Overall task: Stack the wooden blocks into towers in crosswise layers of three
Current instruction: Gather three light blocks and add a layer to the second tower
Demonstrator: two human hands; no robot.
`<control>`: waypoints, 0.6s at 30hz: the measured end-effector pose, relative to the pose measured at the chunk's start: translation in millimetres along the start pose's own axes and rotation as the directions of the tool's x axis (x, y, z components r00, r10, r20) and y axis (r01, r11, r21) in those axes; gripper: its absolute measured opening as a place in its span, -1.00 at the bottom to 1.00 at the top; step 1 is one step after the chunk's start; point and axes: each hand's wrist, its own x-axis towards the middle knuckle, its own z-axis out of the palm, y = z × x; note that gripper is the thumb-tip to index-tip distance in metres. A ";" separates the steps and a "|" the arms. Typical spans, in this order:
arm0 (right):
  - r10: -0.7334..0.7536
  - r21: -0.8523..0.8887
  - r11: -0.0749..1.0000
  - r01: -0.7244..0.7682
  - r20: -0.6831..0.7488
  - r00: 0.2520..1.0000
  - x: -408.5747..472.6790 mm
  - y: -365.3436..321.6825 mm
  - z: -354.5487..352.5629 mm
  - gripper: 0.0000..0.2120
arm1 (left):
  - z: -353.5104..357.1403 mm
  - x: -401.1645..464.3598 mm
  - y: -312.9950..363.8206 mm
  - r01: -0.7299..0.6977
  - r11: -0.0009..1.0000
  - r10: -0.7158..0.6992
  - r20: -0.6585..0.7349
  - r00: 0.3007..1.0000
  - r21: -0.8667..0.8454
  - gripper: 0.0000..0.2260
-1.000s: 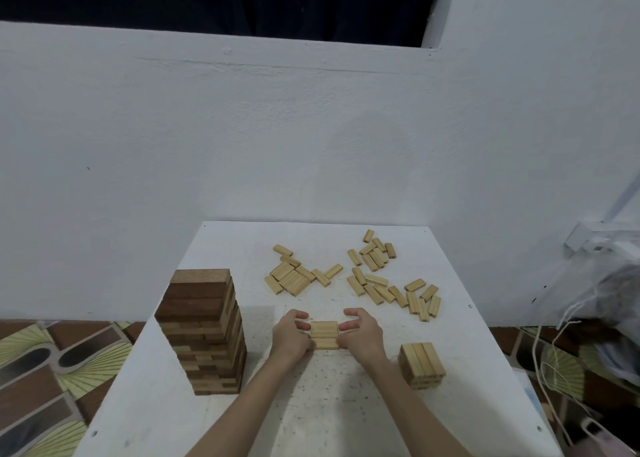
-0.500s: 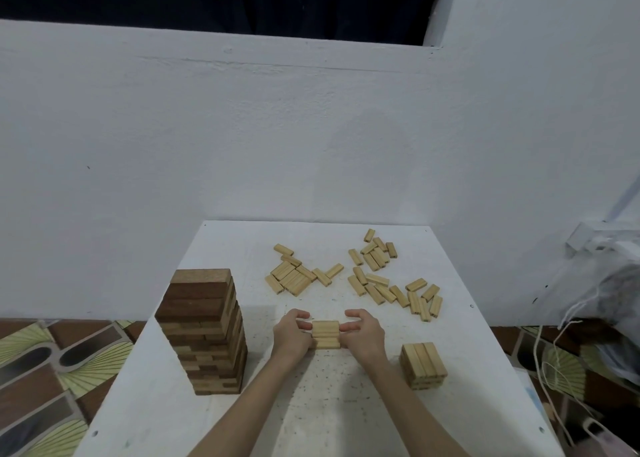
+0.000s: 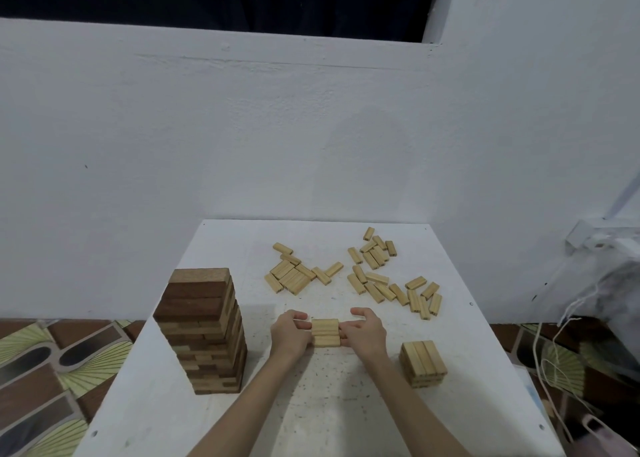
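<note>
White wall behind, white speckled table [image 3: 214, 418] in front of you. Both hands sit at table centre, squeezing a small light block stack [image 3: 325, 332] from either end: left hand [image 3: 288, 335] w/ fingers curled onto its left end, right hand [image 3: 364, 333] curled onto its right. Prob. you're squaring the layers flush before adding more. Tall dark tower [image 3: 203, 328] stands at 9 o'clock, well apart, so elbows shouldn't knock it. A short finished-looking light stack [image 3: 422, 363] sits at 4 o'clock. Loose blocks [image 3: 377, 276] lie scattered 12 to 2 o'clock, within reach as supply. No brands or writing readable anywhere.
</note>
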 end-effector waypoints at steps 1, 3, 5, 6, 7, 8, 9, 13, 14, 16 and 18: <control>0.000 -0.001 1.000 0.000 -0.007 1.000 0.4 -0.1 -0.1 -0.67 | -0.5 0.3 -0.3 0.003 1.000 -0.003 0.003 1.000 0.001 -0.72; 0.002 0.001 1.000 -0.002 -0.022 1.000 1.0 -1.2 -0.9 -0.66 | -1.6 0.7 -0.2 0.009 1.000 -0.009 0.007 1.000 -0.004 -0.71; 0.012 0.008 1.000 -0.012 -0.021 1.000 1.1 -2.4 -2.1 -0.67 | -1.8 1.3 0.0 0.013 1.000 -0.012 0.011 1.000 -0.010 -0.71; 0.019 0.012 1.000 -0.019 -0.016 1.000 0.4 -3.2 -2.5 -0.66 | -1.5 1.3 0.2 0.012 1.000 -0.012 0.013 1.000 -0.010 -0.71; 0.024 0.013 1.000 -0.023 -0.012 1.000 -0.2 -3.6 -2.4 -0.66 | -1.1 1.3 0.5 0.012 1.000 -0.012 0.015 1.000 -0.010 -0.71; 0.025 0.011 1.000 -0.025 -0.008 1.000 -0.8 -3.7 -2.3 -0.66 | -0.4 1.4 0.8 0.014 1.000 -0.014 0.014 1.000 -0.008 -0.71; 0.023 0.007 1.000 -0.023 -0.004 1.000 -1.2 -3.4 -1.8 -0.65 | 0.2 1.2 1.1 0.017 1.000 -0.017 0.012 1.000 -0.009 -0.72; 0.030 0.015 0.999 -0.030 -0.008 1.000 -3.0 -4.0 -1.0 -0.65 | 1.5 0.8 2.4 0.020 1.000 -0.020 -0.003 1.000 -0.011 -0.73; 0.033 0.023 0.999 -0.032 -0.008 0.999 -3.5 -4.9 -1.1 -0.65 | 1.2 0.7 2.7 0.020 1.000 -0.020 -0.007 1.000 -0.011 -0.73; 0.037 0.037 0.999 -0.037 -0.002 0.999 -4.4 -6.0 -1.0 -0.65 | 0.5 1.0 2.5 0.016 1.000 -0.017 -0.018 1.000 -0.017 -0.74; 0.041 0.046 0.998 -0.041 0.001 0.999 -4.8 -7.1 -1.1 -0.65 | -0.2 1.2 2.5 0.008 1.000 -0.009 -0.028 1.000 -0.021 -0.75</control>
